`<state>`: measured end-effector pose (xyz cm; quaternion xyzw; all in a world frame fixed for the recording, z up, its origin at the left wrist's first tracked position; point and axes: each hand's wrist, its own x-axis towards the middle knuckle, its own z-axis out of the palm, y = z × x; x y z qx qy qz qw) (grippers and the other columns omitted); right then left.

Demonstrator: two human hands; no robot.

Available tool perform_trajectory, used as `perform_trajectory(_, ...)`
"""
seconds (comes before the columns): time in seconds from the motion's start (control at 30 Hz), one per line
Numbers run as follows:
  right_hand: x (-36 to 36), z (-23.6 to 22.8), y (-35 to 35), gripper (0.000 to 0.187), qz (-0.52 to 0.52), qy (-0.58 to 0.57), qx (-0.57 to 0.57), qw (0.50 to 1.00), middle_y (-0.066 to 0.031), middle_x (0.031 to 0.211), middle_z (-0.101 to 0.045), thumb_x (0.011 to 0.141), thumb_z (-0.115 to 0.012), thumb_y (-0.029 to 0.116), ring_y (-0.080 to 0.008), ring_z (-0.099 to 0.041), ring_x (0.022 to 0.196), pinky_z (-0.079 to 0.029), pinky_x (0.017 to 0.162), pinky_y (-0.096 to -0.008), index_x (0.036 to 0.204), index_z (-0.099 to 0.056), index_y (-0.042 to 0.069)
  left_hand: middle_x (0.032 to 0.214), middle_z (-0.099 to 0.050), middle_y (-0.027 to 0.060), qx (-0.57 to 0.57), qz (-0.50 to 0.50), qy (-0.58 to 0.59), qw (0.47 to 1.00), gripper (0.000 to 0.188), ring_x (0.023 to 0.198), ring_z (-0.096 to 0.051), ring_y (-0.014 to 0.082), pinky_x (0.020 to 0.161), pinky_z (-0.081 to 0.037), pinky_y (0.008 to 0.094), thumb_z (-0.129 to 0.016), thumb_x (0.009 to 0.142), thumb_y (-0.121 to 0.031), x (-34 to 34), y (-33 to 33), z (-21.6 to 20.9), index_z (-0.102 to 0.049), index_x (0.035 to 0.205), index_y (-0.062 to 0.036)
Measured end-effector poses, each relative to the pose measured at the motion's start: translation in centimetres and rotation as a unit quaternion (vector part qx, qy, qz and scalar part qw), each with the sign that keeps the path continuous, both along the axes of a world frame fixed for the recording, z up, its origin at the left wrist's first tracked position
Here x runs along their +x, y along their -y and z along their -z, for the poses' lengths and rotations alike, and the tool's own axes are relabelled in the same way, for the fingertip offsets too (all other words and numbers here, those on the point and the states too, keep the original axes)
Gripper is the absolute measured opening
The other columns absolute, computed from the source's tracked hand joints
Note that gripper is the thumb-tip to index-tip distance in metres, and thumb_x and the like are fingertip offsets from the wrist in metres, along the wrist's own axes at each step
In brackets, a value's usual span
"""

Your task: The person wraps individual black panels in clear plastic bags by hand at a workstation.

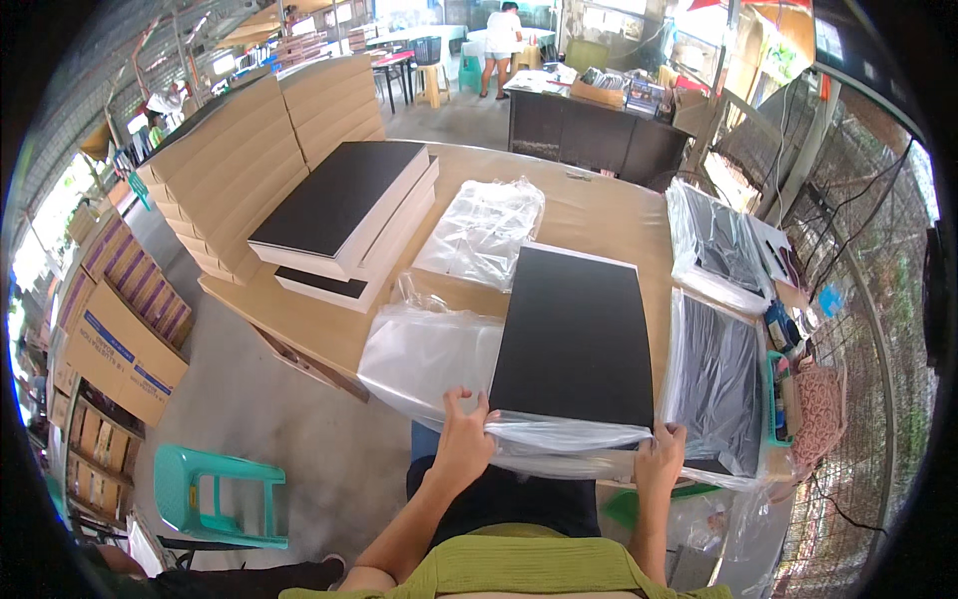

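A stack of black boards (574, 334) with pale edges lies on the table in front of me. Across its near end runs a bunched clear plastic bag (559, 436), with its mouth around that end. My left hand (464, 439) pinches the bag at the near left corner of the stack. At the near right corner my right hand (660, 454) grips the same plastic. To the left lie flat clear plastic bags (429, 354), partly under the black stack. Farther back rests a folded pile of clear plastic (484, 228).
Black-topped board stacks (344, 200) and tall cardboard stacks (235, 165) stand at the table's left. Plastic-wrapped black boards (714, 384) lie on the right, beside a green basket (778, 399). A green stool (220, 494) is on the floor. Another person (501, 45) stands far back.
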<state>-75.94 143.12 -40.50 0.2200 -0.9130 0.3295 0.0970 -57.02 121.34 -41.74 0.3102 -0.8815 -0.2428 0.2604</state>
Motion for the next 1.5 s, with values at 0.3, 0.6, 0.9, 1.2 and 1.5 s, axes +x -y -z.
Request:
perform_trajectory(0.3,-3.7,1.0,-7.1,0.012,-0.181,0.593,-0.461,0.635,-0.008,0.075,-0.064,0.069,-0.068,0.001,-0.0132,-0.057,0.063,-0.045,0.057,-0.0271,0.081,-0.065,-0.002,0.138,-0.044,0.0095,0.472,0.235,-0.14,0.838,0.08,0.122,-0.043,0.0168,0.097,-0.034,0.03,-0.063,0.081,-0.004,3.0,1.9,-9.2,-0.023,0.149,-0.0034)
perform_trajectory(0.6,-5.6,-12.5,2.0,0.026,-0.348,-0.034,-0.554,0.755,-0.0105,0.08,-0.062,0.09,-0.064,0.023,-0.0264,-0.063,0.089,-0.043,0.096,-0.0451,0.085,-0.06,-0.002,0.144,-0.038,0.0164,0.585,0.579,-0.361,0.437,0.066,0.11,-0.059,0.0235,0.092,-0.047,0.0349,-0.057,0.09,-0.025,-2.6,6.3,-17.2,-0.03,0.147,-0.0039)
perform_trajectory(0.9,-12.5,-19.2,10.0,0.022,-0.219,-0.051,-0.516,0.826,0.008,0.068,-0.047,0.093,-0.065,0.019,-0.0016,-0.037,0.063,-0.028,0.055,-0.0208,0.078,-0.06,0.004,0.1,-0.067,0.0057,0.087,0.204,-0.314,0.923,0.034,0.089,-0.061,0.0122,0.076,-0.05,0.028,-0.079,0.079,-0.023,-9.0,12.9,-21.8,-0.068,0.104,-0.0006)
perform_trajectory(1.2,-12.2,-13.6,11.3,0.035,-0.184,-0.128,-0.389,0.894,-0.0054,0.09,-0.059,0.096,-0.056,0.014,-0.0065,-0.05,0.08,-0.039,0.067,-0.0189,0.127,-0.053,-0.004,0.104,-0.067,0.0068,0.219,0.12,-0.451,0.857,0.057,0.088,-0.062,0.0143,0.078,-0.051,0.0283,-0.072,0.083,-0.015,-13.5,12.6,-8.7,-0.05,0.133,0.0006)
perform_trajectory(1.5,-6.2,-7.6,4.0,0.057,-0.186,0.094,-0.075,0.975,-0.0238,0.11,-0.064,0.074,-0.055,-0.007,-0.0286,-0.068,0.095,-0.051,0.079,-0.0347,0.129,-0.058,0.01,0.103,-0.067,0.0203,0.103,0.027,-0.066,0.992,0.067,0.072,-0.066,0.0289,0.068,-0.052,0.0367,-0.053,0.074,0.007,-1.3,6.0,-4.5,-0.048,0.139,-0.0104)
